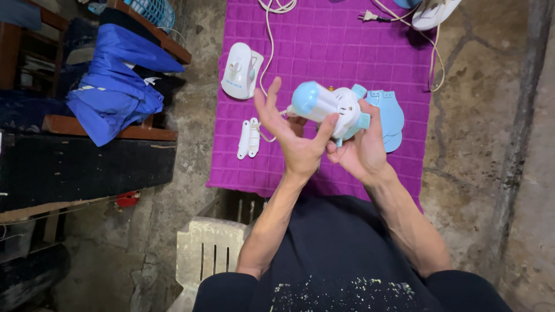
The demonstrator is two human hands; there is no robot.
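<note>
rough grey concrete floor [480, 144], cracked, seen from above. purple waffle-textured cloth [324, 46] spread flat on the floor, carrying the loose parts. dark wooden shelf unit [87, 167] at left, with a crumpled blue garment [115, 86] heaped on it. white slatted plastic stool [205, 248] at bottom, beside the person's dark-clothed knees. white and pale-blue motor housing [326, 107], rounded, vented on its side, held in the air above the middle of the cloth. right hand [361, 147] under and behind the housing, fingers clamped round its rear end. left hand [292, 136] against the housing's near side, thumb pressed on the body, the other fingers spread apart and pointing up. white domed base cover [241, 70] lying on the cloth, upper left, just beside a white cord [269, 40] that runs up off the cloth's top edge. pale-blue flat curved pieces [390, 115], stacked, on the cloth just behind the right hand. white narrow two-piece bracket [249, 138], on the cloth near the left hand. two-pin plug [368, 17] at the top edge.
</note>
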